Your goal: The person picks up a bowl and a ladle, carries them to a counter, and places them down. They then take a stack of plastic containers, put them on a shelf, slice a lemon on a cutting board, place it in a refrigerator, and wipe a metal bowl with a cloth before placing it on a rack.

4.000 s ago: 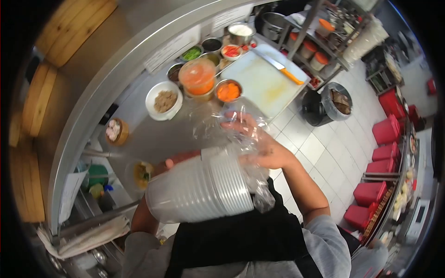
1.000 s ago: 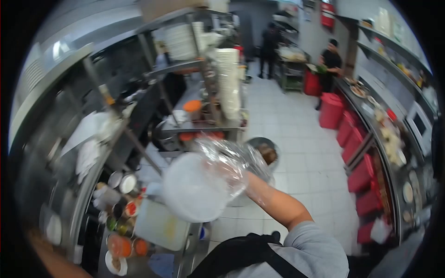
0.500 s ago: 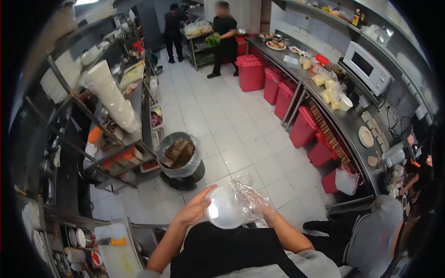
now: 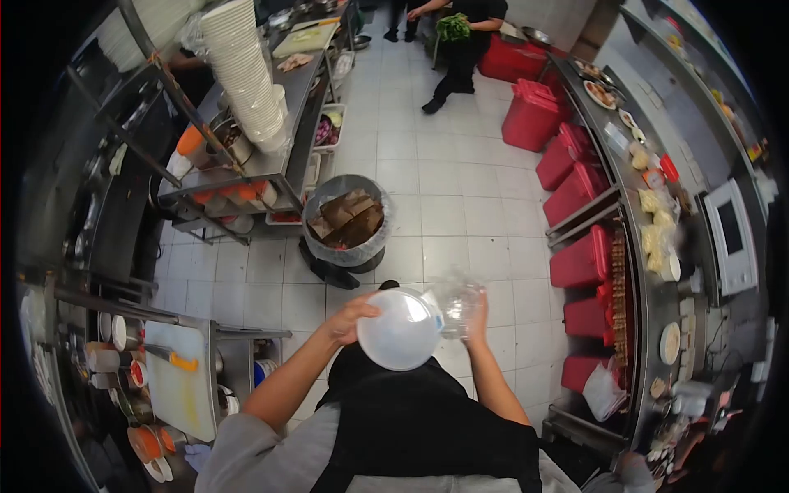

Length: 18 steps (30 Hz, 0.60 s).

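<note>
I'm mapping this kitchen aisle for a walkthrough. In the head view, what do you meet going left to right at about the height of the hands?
White cutting board with an orange-handled knife → left hand → stack of plastic containers → crumpled clear wrap → right hand → red bins → steel counter.

We have turned from the prep tabletop to face the tiled aisle. The stack of clear containers (image 4: 400, 330) now points its base at us, our left hand (image 4: 349, 316) on its rim, while our right hand (image 4: 475, 316) has drawn the plastic wrap (image 4: 454, 302) off to the side.
</note>
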Each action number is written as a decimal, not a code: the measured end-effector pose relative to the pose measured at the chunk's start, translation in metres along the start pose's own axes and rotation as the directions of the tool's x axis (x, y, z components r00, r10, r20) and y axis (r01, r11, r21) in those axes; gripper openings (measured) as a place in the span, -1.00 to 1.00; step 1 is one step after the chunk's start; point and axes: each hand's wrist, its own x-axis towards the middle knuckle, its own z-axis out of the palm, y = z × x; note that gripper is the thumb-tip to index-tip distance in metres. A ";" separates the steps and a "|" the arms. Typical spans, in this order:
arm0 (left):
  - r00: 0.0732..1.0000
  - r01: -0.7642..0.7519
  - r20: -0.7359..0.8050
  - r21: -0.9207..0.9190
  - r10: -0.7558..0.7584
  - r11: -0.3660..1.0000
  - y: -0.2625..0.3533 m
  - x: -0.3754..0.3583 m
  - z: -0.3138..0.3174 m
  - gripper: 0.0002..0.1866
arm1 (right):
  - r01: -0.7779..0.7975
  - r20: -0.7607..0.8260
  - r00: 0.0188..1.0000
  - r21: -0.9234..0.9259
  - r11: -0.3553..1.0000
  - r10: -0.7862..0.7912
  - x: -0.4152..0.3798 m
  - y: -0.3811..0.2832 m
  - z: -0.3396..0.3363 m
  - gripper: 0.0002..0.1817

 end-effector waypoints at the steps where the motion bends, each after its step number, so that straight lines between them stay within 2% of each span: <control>1: 0.997 0.019 -0.076 -0.034 -0.022 0.999 -0.005 0.012 -0.002 -0.59 | 0.074 0.077 0.995 -0.162 0.984 -0.062 0.007 0.004 0.025 -0.71; 2: 0.996 0.021 -0.086 -0.050 -0.025 0.999 -0.006 0.024 -0.008 -0.59 | -0.005 0.270 0.962 0.157 0.988 -0.038 0.012 0.048 0.050 -0.68; 3: 0.988 0.040 -0.147 -0.052 -0.047 0.998 -0.008 0.038 -0.019 -0.61 | -0.143 0.444 0.893 0.439 0.887 -0.076 0.015 0.093 0.070 -0.65; 4: 0.976 0.058 -0.205 -0.053 -0.068 0.997 -0.007 0.052 -0.034 -0.64 | -0.204 0.533 0.846 0.337 0.919 -0.007 0.014 0.099 0.083 -0.56; 6: 0.961 0.061 -0.266 -0.069 -0.077 0.996 -0.003 0.069 -0.081 -0.63 | 0.162 0.700 0.691 0.095 0.982 -0.181 0.054 0.082 0.104 -0.48; 7: 0.949 -0.016 -0.313 -0.119 -0.022 0.993 0.005 0.074 -0.102 -0.63 | 0.153 0.700 0.693 0.088 0.984 -0.170 0.074 0.072 0.109 -0.48; 9: 0.895 -0.139 -0.443 -0.160 0.055 0.977 0.032 0.081 -0.139 -0.64 | -0.089 0.629 0.770 -0.059 0.994 0.106 0.109 0.048 0.106 -0.46; 10: 0.855 -0.186 -0.511 -0.148 0.086 0.972 0.048 0.088 -0.161 -0.65 | -0.280 0.585 0.763 -0.085 0.956 0.275 0.123 0.035 0.096 -0.49; 12: 0.761 -0.257 -0.622 -0.032 0.182 0.966 0.046 0.103 -0.278 -0.63 | -0.452 0.375 0.799 -0.140 0.881 0.470 0.142 0.062 0.063 -0.51; 13: 0.748 -0.239 -0.640 -0.016 0.174 0.971 0.078 0.111 -0.266 -0.56 | -0.419 0.301 0.815 -0.285 0.862 0.495 0.146 0.071 0.040 -0.53; 14: 0.781 -0.209 -0.603 -0.005 0.163 0.978 0.094 0.123 -0.291 -0.49 | -0.404 0.212 0.826 -0.424 0.811 0.522 0.146 0.081 0.016 -0.53; 15: 0.780 -0.099 -0.623 -0.036 0.055 0.994 0.110 0.135 -0.310 -0.44 | -0.366 0.139 0.864 -0.485 0.794 0.483 0.140 0.104 -0.009 -0.55; 16: 0.653 0.127 -0.757 0.083 -0.020 0.988 0.119 0.146 -0.355 -0.43 | -0.338 0.073 0.891 -0.551 0.763 0.447 0.127 0.121 -0.034 -0.56; 17: 0.600 0.215 -0.800 0.191 0.025 0.958 0.128 0.159 -0.369 -0.41 | -0.458 -0.010 0.841 -0.546 0.701 0.542 0.113 0.120 -0.056 -0.56; 18: 0.514 0.428 -0.855 0.325 0.069 0.843 0.135 0.175 -0.400 -0.43 | -0.567 -0.082 0.775 -0.526 0.634 0.626 0.098 0.119 -0.077 -0.57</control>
